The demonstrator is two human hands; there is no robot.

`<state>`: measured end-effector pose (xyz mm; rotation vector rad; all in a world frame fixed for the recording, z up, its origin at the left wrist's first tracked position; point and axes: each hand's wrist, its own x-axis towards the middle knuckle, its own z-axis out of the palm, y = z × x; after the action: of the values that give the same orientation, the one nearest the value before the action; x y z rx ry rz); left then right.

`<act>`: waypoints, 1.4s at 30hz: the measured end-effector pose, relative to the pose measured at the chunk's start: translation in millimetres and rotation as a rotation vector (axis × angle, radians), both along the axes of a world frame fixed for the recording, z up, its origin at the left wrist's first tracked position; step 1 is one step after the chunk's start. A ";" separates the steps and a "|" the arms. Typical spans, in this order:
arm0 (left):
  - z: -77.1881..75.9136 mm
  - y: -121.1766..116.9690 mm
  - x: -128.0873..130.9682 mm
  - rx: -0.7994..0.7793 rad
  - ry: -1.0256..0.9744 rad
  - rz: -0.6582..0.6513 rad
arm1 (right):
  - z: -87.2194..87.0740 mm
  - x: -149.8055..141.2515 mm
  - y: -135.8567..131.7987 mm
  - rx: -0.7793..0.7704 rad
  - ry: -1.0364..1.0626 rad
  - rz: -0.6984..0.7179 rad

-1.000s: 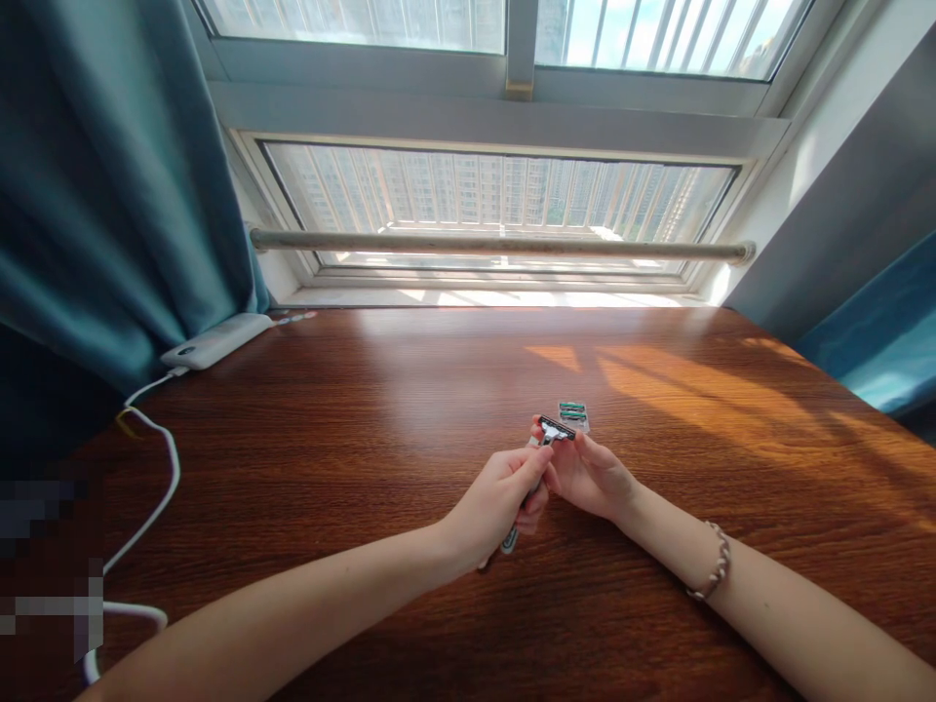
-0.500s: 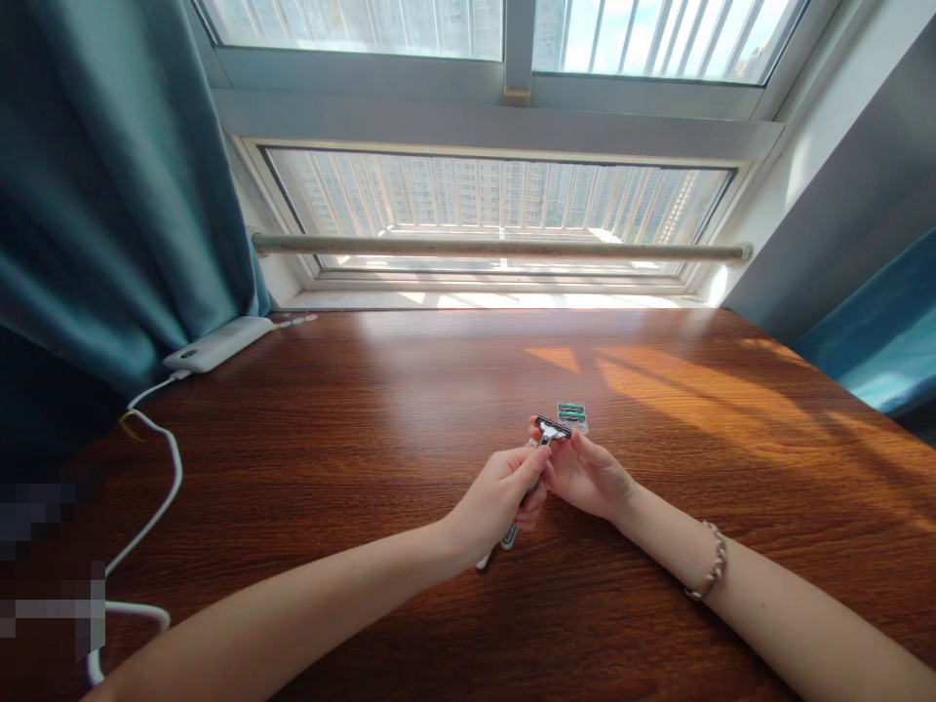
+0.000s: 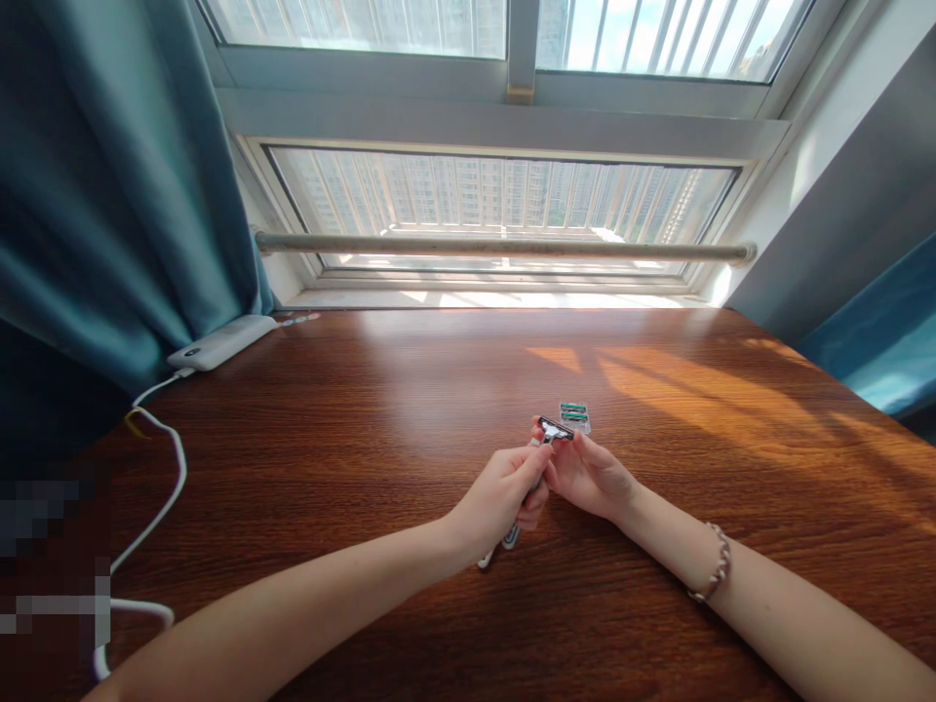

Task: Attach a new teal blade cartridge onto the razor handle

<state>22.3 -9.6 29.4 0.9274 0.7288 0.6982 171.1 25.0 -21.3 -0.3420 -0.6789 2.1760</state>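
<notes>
My left hand (image 3: pixel 504 492) is closed around the handle of a razor (image 3: pixel 557 429), which slants up to the right. The handle's lower end shows beneath the fist. My right hand (image 3: pixel 589 478) is at the razor's head, its thumb against the right end and other fingertips behind the left end. Just beyond the fingers lies a clear case of razor cartridges (image 3: pixel 574 412) with green strips. Below my left hand, the pale end of a slim object (image 3: pixel 486 560) shows; the rest of it is hidden.
The brown wooden table (image 3: pixel 409 390) reaches to the window sill. At the far left a white power bank-like box (image 3: pixel 223 343) lies by the blue curtain (image 3: pixel 124 175), with a white cable (image 3: pixel 179 458) running down the left side. A rail (image 3: pixel 504 246) crosses the window.
The whole view has shifted very slightly. Both hands keep the same grip on the razor, and nothing else has visibly moved.
</notes>
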 end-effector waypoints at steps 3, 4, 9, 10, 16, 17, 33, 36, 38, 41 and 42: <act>0.5 -0.1 0.1 -0.018 -0.010 -0.005 | 0.2 -0.2 0.2 0.001 -0.004 -0.005; 0.5 -0.2 0.2 -0.022 -0.013 -0.004 | 0.2 -0.3 0.2 0.003 -0.012 -0.009; -0.2 -0.2 0.5 -0.027 -0.037 -0.004 | -1.4 -0.8 0.5 0.008 -0.052 -0.022; -0.3 -0.2 0.6 -0.026 -0.040 -0.004 | -2.0 -0.9 0.5 0.011 -0.049 -0.023; -0.7 -0.4 1.5 -0.020 -0.044 0.000 | -5.0 -1.2 0.9 0.027 -0.036 -0.039; -0.7 -0.4 1.6 -0.022 -0.044 -0.002 | -5.2 -1.1 0.8 0.028 -0.041 -0.040; 2.6 -1.9 0.3 -0.039 -0.020 -0.012 | -2.8 -1.6 -1.1 0.071 -0.071 -0.055; -1.4 0.0 0.5 -0.038 -0.040 0.016 | -1.3 -2.0 -0.6 0.057 -0.069 -0.071; -5.0 0.9 0.8 -0.033 -0.069 0.025 | -0.2 -2.4 -0.1 0.035 -0.068 -0.091; -9.4 0.7 1.0 -0.020 -0.111 0.033 | 1.3 -3.0 0.2 0.020 -0.064 -0.097; -10.3 0.4 1.0 -0.020 -0.115 0.037 | 1.6 -3.2 0.3 0.022 -0.069 -0.095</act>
<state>23.3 -9.2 19.1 0.8503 0.6515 0.7688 167.9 25.2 -19.7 -0.4306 -0.7106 2.0733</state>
